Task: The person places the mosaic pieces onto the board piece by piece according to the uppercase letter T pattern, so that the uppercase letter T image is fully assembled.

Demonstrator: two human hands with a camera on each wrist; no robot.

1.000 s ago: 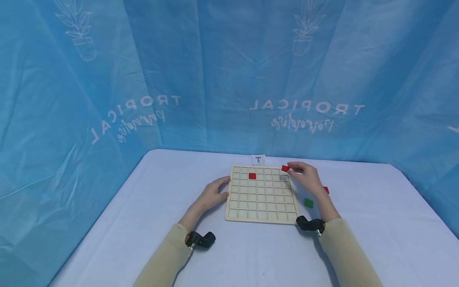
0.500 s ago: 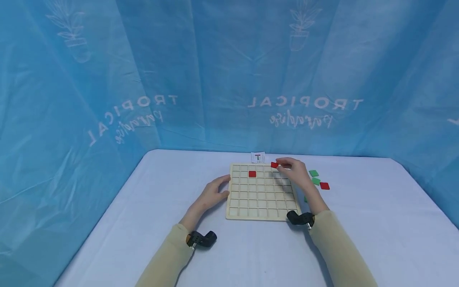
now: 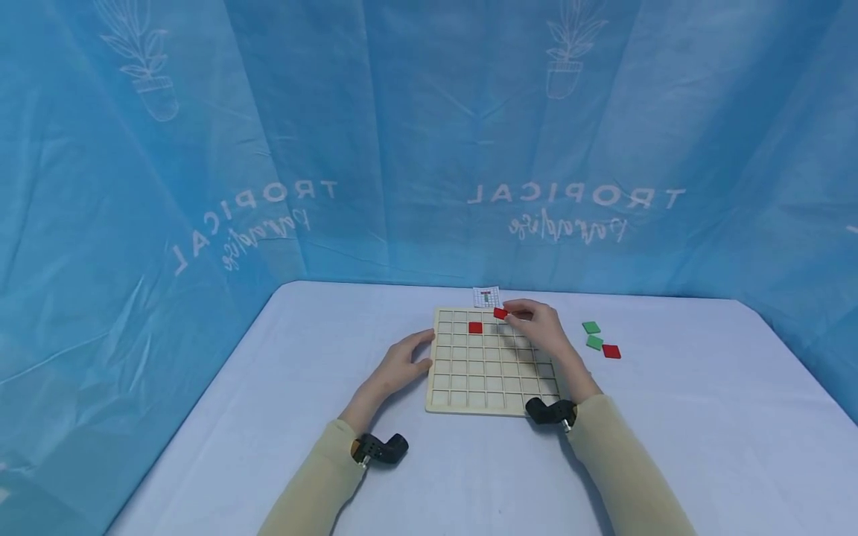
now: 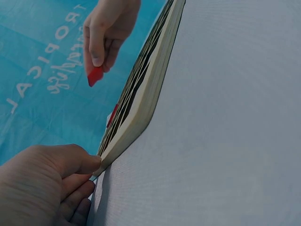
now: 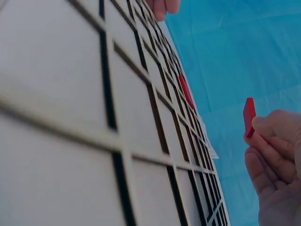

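My right hand (image 3: 538, 327) pinches a red square tile (image 3: 500, 313) between thumb and fingertips. The tile is held tilted above the far part of a pale wooden grid board (image 3: 462, 409). In the right wrist view that red tile (image 5: 249, 117) is clear of the board's surface. Another red tile (image 3: 475, 327) sits in a cell of the second row from the far edge. At the board's left side, my left hand (image 3: 398, 363) touches the edge with thumb and fingers spread apart. The left wrist view has the thumb (image 4: 80, 160) against the board's rim.
To the right of the board lie two green tiles (image 3: 591, 327) and a red tile (image 3: 611, 351) on the white tablecloth (image 3: 429, 476). A small printed grid card (image 3: 485, 297) is just beyond the far edge. Blue curtains (image 3: 429, 149) hang behind and at the sides.
My right hand has carried the red tile leftward from the board's far right corner toward its middle. The tiles on the right have come into fuller view. My left hand stays at the edge.
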